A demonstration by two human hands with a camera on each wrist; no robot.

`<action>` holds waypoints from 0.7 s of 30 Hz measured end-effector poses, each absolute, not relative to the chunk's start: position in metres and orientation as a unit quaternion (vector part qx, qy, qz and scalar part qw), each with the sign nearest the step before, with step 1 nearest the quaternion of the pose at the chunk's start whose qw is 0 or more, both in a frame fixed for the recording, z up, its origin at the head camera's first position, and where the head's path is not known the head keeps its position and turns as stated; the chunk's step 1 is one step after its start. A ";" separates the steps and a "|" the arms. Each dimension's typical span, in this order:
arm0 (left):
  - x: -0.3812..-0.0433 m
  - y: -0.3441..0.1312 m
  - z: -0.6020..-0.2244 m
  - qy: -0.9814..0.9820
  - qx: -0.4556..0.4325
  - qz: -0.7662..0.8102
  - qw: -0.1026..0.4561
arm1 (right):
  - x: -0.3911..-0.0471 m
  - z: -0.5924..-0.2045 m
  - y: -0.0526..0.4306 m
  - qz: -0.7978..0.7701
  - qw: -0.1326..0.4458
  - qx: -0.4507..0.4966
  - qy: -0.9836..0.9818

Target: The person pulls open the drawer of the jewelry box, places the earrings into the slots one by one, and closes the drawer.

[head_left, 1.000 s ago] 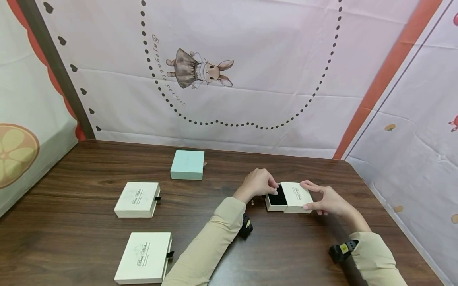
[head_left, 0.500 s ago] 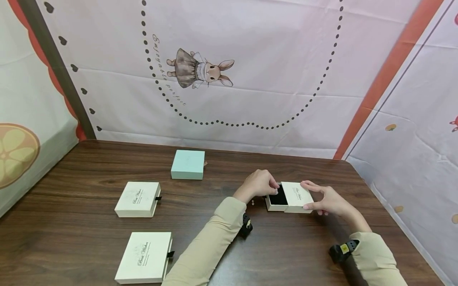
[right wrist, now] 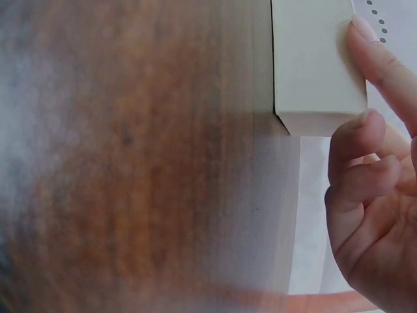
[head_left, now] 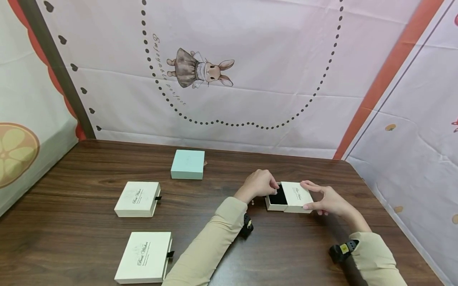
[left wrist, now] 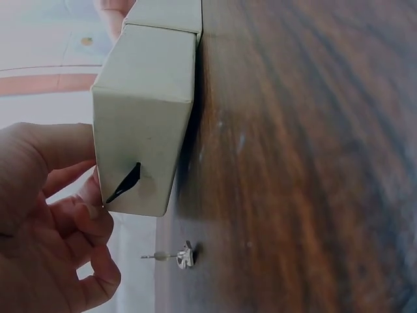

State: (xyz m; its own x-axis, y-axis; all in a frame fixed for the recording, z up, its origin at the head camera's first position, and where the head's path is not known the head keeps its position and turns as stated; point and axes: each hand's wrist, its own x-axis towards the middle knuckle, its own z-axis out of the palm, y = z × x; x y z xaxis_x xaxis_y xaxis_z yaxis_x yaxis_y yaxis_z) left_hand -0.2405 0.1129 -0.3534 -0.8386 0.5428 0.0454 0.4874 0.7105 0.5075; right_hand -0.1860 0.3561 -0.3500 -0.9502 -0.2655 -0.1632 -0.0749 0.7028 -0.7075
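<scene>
A cream drawer-style jewelry box lies on the table at right, its drawer pulled partway out to the left, showing a black lining. My right hand grips the sleeve between thumb and fingers; in the right wrist view a fingertip rests on the box. With thumb and fingertips together, my left hand reaches into the drawer over the lining; I cannot tell what is between the fingertips. The left wrist view shows the drawer's black ribbon tab and a small silver stud earring on the table beside it.
Two cream boxes with black tabs stand at left, a smaller box behind a larger box. A mint-green box sits toward the back. Printed cloth hangs behind the wooden table.
</scene>
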 end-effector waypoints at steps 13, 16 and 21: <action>-0.239 0.116 -0.351 0.934 0.282 0.216 0.034 | -0.187 -0.348 0.356 -0.365 0.128 -0.094 0.918; -0.239 0.116 -0.352 0.933 0.281 0.221 0.036 | -0.187 -0.348 0.356 -0.366 0.129 -0.094 0.917; -0.240 0.113 -0.353 0.922 0.289 0.254 0.049 | -0.186 -0.348 0.356 -0.358 0.127 -0.090 0.921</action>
